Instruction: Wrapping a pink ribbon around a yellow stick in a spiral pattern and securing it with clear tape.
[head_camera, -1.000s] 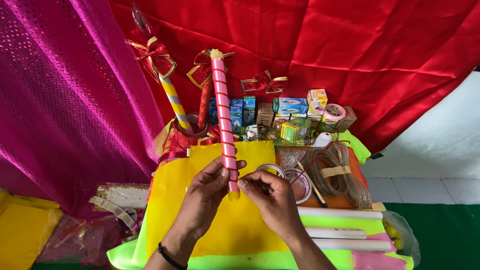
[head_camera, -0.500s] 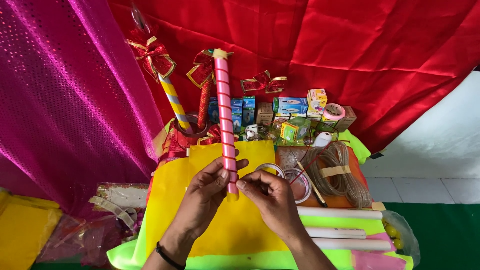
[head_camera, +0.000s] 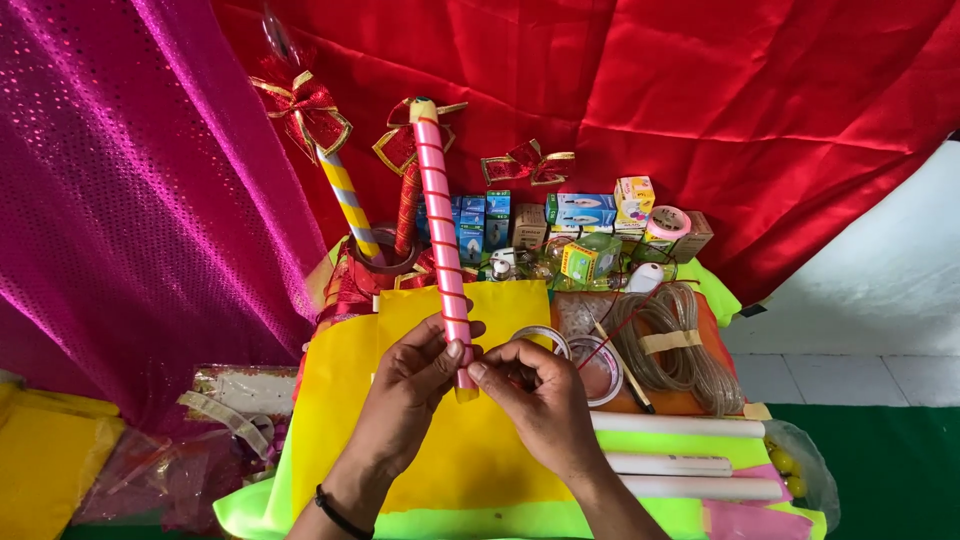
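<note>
Pink ribbon-wrapped tube, pinched near its lower end by left hand and right hand, looks light, stiff, slightly slippery.

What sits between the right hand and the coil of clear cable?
Head view: two tape rolls lie between the right hand and the cable coil, with a thin stick beside them.

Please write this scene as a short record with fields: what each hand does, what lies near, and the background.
Left hand: grips the lower part of a pink stick wound with thin red ribbon, held nearly upright
Right hand: fingertips pinch near the stick's bottom end
Under the hands: yellow sheet
Right of the hands: tape rolls, coiled clear cord, white tubes
Behind: small boxes, red bows, a yellow striped stick
Background: red cloth, magenta cloth
</note>
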